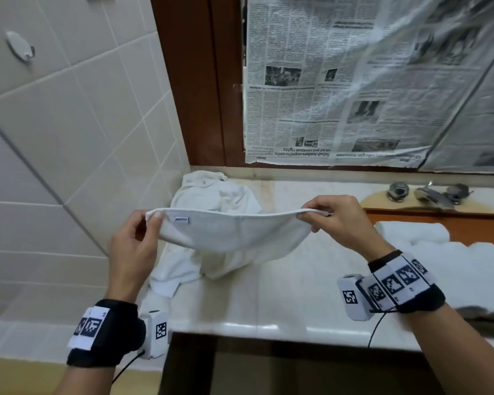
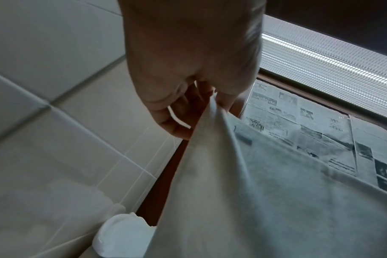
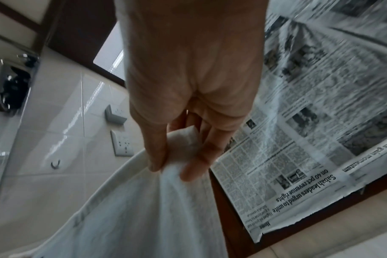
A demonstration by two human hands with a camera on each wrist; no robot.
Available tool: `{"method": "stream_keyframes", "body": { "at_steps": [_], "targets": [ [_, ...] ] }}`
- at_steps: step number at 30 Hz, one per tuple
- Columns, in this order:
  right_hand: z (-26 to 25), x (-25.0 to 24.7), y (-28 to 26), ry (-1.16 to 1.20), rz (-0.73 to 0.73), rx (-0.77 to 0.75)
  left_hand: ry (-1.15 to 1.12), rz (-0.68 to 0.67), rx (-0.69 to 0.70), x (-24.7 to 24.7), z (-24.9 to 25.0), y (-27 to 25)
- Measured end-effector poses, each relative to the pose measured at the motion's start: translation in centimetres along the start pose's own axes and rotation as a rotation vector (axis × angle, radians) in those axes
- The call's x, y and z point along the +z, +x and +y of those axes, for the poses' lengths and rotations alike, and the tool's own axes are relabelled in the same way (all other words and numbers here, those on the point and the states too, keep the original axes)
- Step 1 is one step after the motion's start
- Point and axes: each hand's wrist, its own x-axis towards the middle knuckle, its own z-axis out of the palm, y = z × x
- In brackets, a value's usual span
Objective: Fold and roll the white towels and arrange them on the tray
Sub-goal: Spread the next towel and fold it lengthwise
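We stand in a bathroom, likely a hotel's. Pale glazed wall tiles (image 1: 77, 115) carry a stick-on hook (image 1: 19, 48), a marble vanity counter (image 1: 268, 295) runs beneath a wood-framed mirror papered over with newspaper (image 1: 340, 81), chrome taps (image 1: 428, 193) sit at the basin, and white towels (image 1: 211, 195) lie heaped in the corner.

Left hand (image 2: 192, 69) at top centre, fingers pinching a corner of the white towel (image 2: 254, 200), towel draping to lower right, tiled wall (image 2: 55, 104) across left, newspaper sheets (image 2: 309, 125) at right, mesh-covered light panel (image 2: 331, 57) upper right, white rounded object (image 2: 119, 235) at bottom, blurred
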Motion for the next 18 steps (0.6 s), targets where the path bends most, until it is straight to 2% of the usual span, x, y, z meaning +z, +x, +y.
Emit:
{"method": "stream_keyframes", "body": {
  "at_steps": [4, 7, 12, 18],
  "targets": [
    [0.1, -1.9, -2.4, 0.085, 0.033, 0.013, -0.089, -0.060, -0.014, 1.3, 0.9, -1.4],
    [2.1, -0.8, -2.8, 0.117, 0.012, 0.061, -0.035, -0.125, -0.088, 4.0, -1.1, -2.1],
    [8.3, 4.2, -2.7, 0.059, -0.003, 0.203, 0.151, -0.349, -0.194, 9.2, -6.2, -4.1],
    [13.8, 11.7, -4.2, 0.017, -0.174, 0.409, 0.530, -0.585, -0.303, 12.7, -14.1, -5.4]
  ]
}}
